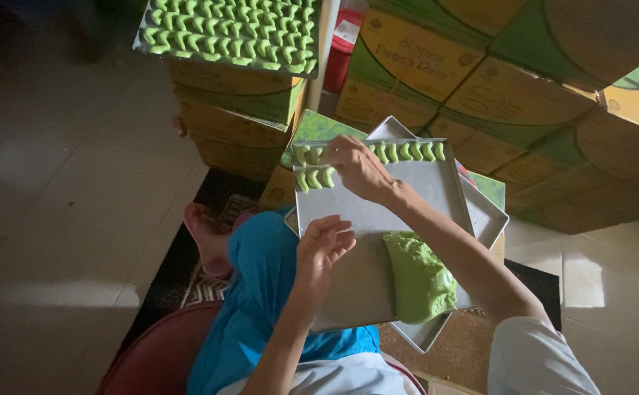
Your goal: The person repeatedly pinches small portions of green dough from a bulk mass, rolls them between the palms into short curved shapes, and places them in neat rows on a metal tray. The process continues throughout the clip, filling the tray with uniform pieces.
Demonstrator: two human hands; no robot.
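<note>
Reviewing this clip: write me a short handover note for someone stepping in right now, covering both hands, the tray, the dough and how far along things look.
Right hand: at the far end of the tray, fingertips on the short second row of green crescents; whether it grips one cannot be told.
Left hand: resting on the tray's near left edge, holding nothing visible.
Dough lump: on the tray's near right side.
Done: one full row of crescents along the far edge, second row begun at the left. A filled tray sits on the boxes behind.
Left: most of the tray is bare and a large lump is unshaped.
</note>
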